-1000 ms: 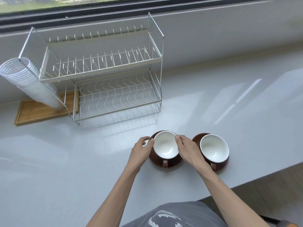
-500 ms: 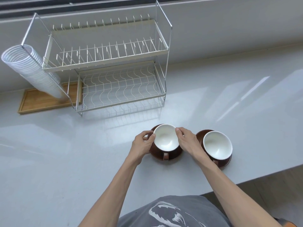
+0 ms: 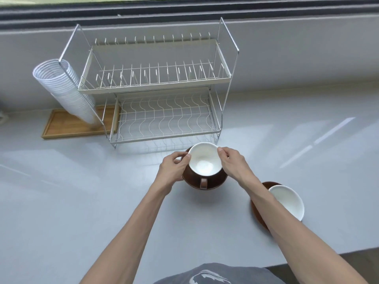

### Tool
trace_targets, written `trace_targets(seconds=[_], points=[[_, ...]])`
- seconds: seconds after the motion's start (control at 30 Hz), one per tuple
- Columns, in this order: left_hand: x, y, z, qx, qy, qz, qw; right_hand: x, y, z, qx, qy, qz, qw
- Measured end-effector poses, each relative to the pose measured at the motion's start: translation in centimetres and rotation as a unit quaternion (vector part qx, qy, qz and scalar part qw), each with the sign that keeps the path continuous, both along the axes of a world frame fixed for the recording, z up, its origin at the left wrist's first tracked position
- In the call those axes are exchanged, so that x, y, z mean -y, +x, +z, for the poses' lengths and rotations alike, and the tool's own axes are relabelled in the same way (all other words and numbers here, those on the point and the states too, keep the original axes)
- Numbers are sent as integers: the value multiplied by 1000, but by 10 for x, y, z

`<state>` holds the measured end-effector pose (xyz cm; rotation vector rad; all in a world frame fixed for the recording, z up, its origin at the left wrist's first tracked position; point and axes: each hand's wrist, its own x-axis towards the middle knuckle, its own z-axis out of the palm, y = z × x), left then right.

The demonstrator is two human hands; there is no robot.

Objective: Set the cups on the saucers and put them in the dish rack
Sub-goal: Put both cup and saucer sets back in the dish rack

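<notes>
Far left on the counter [image 3: 61,201] a wooden tray [image 3: 67,126] is lying by the wall, w/ a stack of white disposable cups [image 3: 65,91] leaning over it, tilted, top resting against the left frame of the dish rack [image 3: 158,87]. Rack is a two-tier wire one, standing just right of the tray, both tiers w/o any dishes in them.

Just in front of the rack's lower tier I'm holding the first cup [image 3: 205,159], white inside, brown outside, sitting on its brown saucer [image 3: 207,184]. Its handle is pointing back toward me. Whether the set is resting on the counter or lifted a bit off it, can't tell from this angle.

My left hand [image 3: 173,167] is gripping the left side: thumb and forefinger are curling in, tips pinching at the cup's rim, other fingers tucking under toward the saucer edge; can't see exactly where they're touching. My right hand [image 3: 231,162] is doing the same on the right side, thumb and forefinger pinching the rim, rest of the fingers going down behind the cup, hidden.

Further right and closer to me, the second cup [image 3: 289,201] is sitting on the second saucer [image 3: 258,203] near the counter's front edge, well apart from the first set. My right forearm is crossing over its left part, so some of that saucer is hidden. Nobody's touching it.

Bottom centre, my grey shirt [image 3: 215,273] is showing.
</notes>
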<state>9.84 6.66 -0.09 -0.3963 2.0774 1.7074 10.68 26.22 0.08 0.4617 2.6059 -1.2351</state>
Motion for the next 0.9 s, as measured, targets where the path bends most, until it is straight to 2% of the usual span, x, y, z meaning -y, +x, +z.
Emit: trace_targets(seconds=[0.33, 0.9], points=[[10, -62, 22, -24, 16, 32, 999, 11, -67, 27, -22, -15, 13, 1000], [13, -171, 20, -17, -8, 59, 998, 30, -177, 20, -41, 16, 39, 998]])
